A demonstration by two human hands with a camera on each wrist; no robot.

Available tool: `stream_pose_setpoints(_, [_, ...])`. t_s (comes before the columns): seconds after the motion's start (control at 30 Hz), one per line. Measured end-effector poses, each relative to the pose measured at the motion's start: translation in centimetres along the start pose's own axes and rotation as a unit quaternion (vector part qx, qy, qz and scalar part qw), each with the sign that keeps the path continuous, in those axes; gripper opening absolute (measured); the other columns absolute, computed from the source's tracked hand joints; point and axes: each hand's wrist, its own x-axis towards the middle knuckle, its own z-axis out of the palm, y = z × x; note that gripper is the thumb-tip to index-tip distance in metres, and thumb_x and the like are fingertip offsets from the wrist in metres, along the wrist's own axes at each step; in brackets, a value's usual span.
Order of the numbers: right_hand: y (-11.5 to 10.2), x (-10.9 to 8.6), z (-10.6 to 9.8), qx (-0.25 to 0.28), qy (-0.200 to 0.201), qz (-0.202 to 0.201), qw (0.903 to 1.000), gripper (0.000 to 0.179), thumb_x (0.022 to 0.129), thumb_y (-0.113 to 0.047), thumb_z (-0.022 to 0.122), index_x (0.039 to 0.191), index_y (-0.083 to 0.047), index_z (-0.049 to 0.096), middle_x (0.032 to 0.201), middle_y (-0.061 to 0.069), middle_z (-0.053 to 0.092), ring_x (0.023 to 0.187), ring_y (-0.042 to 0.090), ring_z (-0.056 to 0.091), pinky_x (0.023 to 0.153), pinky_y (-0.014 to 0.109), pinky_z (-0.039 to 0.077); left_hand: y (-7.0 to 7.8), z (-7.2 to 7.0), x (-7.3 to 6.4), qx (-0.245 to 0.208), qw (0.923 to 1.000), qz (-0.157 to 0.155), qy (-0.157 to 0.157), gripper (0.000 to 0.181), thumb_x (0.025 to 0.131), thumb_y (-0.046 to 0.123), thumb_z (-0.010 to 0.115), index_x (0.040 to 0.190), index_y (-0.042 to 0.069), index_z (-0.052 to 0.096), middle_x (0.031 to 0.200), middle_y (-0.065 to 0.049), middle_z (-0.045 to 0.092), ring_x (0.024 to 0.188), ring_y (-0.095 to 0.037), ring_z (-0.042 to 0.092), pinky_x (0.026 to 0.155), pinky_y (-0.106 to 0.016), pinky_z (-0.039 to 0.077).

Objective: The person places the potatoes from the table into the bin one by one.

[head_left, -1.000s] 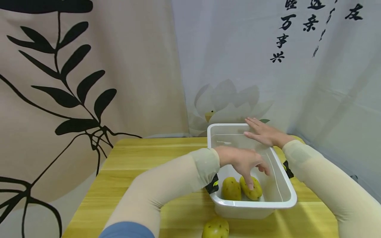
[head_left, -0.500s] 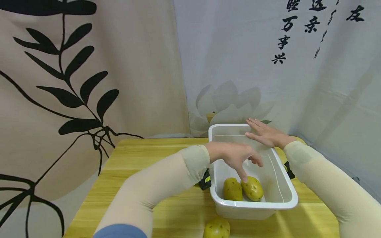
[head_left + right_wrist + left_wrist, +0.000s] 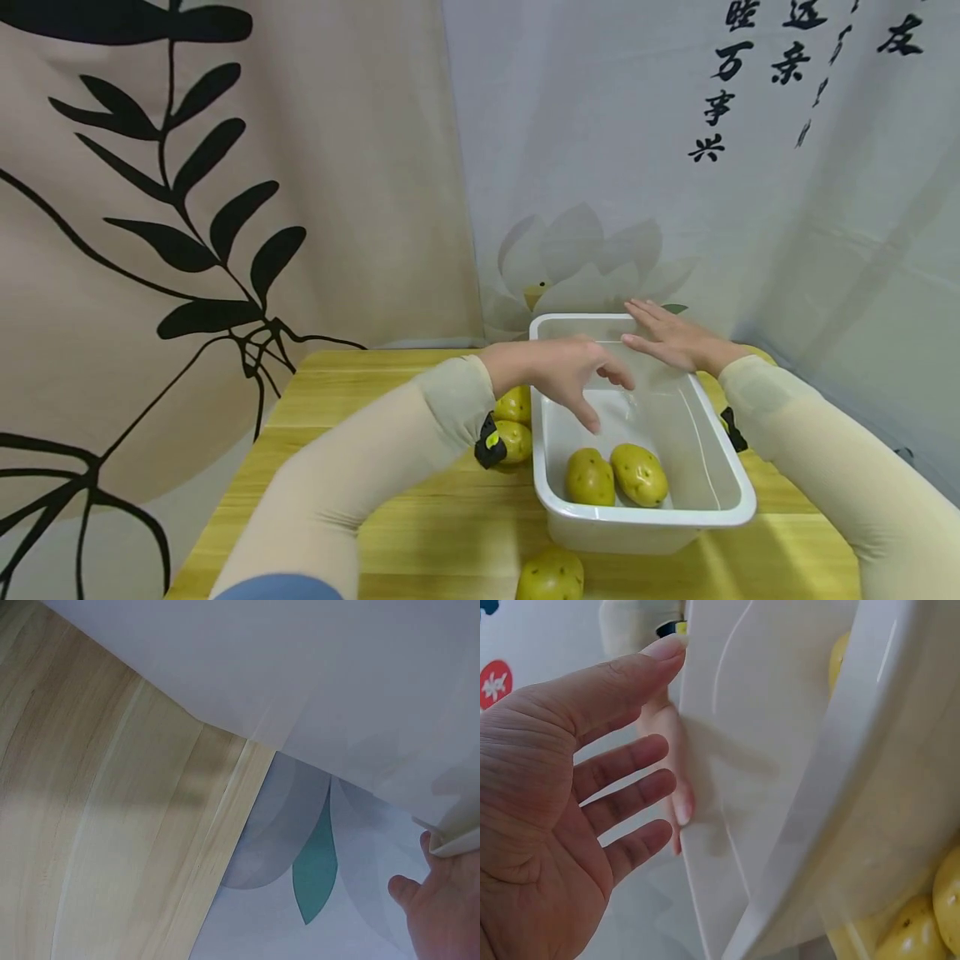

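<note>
A white plastic tub (image 3: pixel 720 483) stands on the yellow wooden table (image 3: pixel 360 417). Two yellow-green potatoes (image 3: pixel 590 477) (image 3: pixel 639 473) lie side by side at its near end. My left hand (image 3: pixel 573 377) hovers over the tub's left side with loose, empty fingers; in the left wrist view its open palm (image 3: pixel 562 832) faces the tub wall (image 3: pixel 780 787). My right hand (image 3: pixel 667 337) lies flat on the tub's far right rim, and its fingertips (image 3: pixel 439 900) show at the rim's corner (image 3: pixel 459 841).
Two more potatoes (image 3: pixel 514 403) (image 3: pixel 516 441) sit on the table just left of the tub, and another potato (image 3: pixel 550 577) lies by the front edge. Printed curtains (image 3: pixel 225 208) hang close behind the table. Bare tabletop lies to the left.
My left hand has lifted off the potato in the tub and drawn up and to the left, empty. The two potatoes beside the tub have come into sight. My right hand has stayed put.
</note>
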Motion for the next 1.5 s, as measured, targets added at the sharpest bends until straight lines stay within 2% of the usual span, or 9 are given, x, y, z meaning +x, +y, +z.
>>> stream_pose_setpoints(0.27, [0.3,0.0,0.0,0.005,-0.007,0.009,0.9999,0.082,0.097,-0.062,0.035,0.155,-0.011,0.011,0.16,0.014,0.005,0.144,0.041,0.001,0.108,0.067,0.007,-0.7,-1.2,-2.3,-0.004,0.9989,-0.013,0.044,0.065,0.075,0.037,0.082,0.132,0.017,0.058,0.131,0.007,0.058,0.118,-0.007,0.051,0.098,-0.018,0.038])
stream_pose_setpoints(0.4, [0.2,0.0,0.0,0.007,-0.008,0.011,0.9999,0.081,0.096,-0.062,0.035,0.155,-0.011,0.01,0.16,0.015,0.005,0.144,0.04,0.001,0.108,0.067,0.006,-1.5,-1.6,-3.5,-0.015,0.9971,-0.018,0.072,0.064,0.075,0.036,0.083,0.131,0.017,0.058,0.129,0.009,0.058,0.116,-0.006,0.052,0.098,-0.02,0.039])
stream_pose_setpoints(0.67, [0.4,0.0,0.0,0.012,-0.007,0.003,0.9999,0.079,0.097,-0.06,0.036,0.155,-0.012,0.01,0.16,0.013,0.004,0.145,0.038,0.0,0.109,0.065,0.006,-3.1,-1.9,-5.5,-0.02,0.993,-0.044,0.108,0.062,0.074,0.035,0.084,0.128,0.018,0.06,0.125,0.01,0.06,0.113,-0.007,0.052,0.098,-0.021,0.04])
stream_pose_setpoints(0.8, [0.5,-0.1,0.0,0.007,-0.007,-0.003,1.0,0.079,0.098,-0.06,0.034,0.155,-0.013,0.009,0.16,0.013,0.004,0.145,0.037,0.0,0.109,0.065,0.006,-3.7,-1.9,-6.5,-0.02,0.9907,-0.054,0.123,0.062,0.074,0.032,0.084,0.128,0.014,0.06,0.125,0.008,0.061,0.115,-0.01,0.054,0.098,-0.021,0.039])
stream_pose_setpoints(0.97, [0.6,-0.1,0.1,0.001,-0.004,-0.008,1.0,0.077,0.098,-0.059,0.034,0.156,-0.015,0.008,0.161,0.012,0.004,0.145,0.037,0.0,0.11,0.064,0.007,-4.7,-1.4,-7.7,-0.04,0.9878,-0.067,0.135,0.061,0.076,0.028,0.083,0.129,0.012,0.059,0.125,0.004,0.061,0.117,-0.016,0.054,0.099,-0.024,0.04])
stream_pose_setpoints(1.17, [0.5,-0.1,0.1,0.0,-0.003,-0.01,0.9999,0.076,0.099,-0.059,0.034,0.156,-0.016,0.007,0.161,0.01,0.003,0.145,0.037,0.0,0.11,0.063,0.007,-6.0,-0.5,-8.9,-0.038,0.9852,-0.081,0.146,0.061,0.076,0.03,0.082,0.13,0.013,0.059,0.127,0.001,0.06,0.115,-0.01,0.053,0.099,-0.027,0.04])
stream_pose_setpoints(1.33, [0.5,0.0,0.1,-0.002,-0.003,-0.012,0.9999,0.077,0.099,-0.059,0.034,0.156,-0.015,0.007,0.161,0.011,0.003,0.145,0.037,0.0,0.11,0.063,0.007,-7.1,0.8,-9.6,-0.052,0.9812,-0.099,0.157,0.062,0.075,0.029,0.083,0.129,0.013,0.059,0.124,0.004,0.06,0.114,-0.01,0.053,0.1,-0.029,0.04])
stream_pose_setpoints(1.5, [0.5,0.0,0.1,0.001,-0.004,-0.011,0.9999,0.077,0.098,-0.058,0.034,0.156,-0.015,0.007,0.161,0.012,0.003,0.145,0.037,0.0,0.11,0.063,0.007,-8.0,2.2,-10.0,-0.051,0.9804,-0.106,0.159,0.063,0.074,0.031,0.083,0.129,0.013,0.059,0.124,0.005,0.06,0.115,-0.012,0.052,0.099,-0.03,0.041])
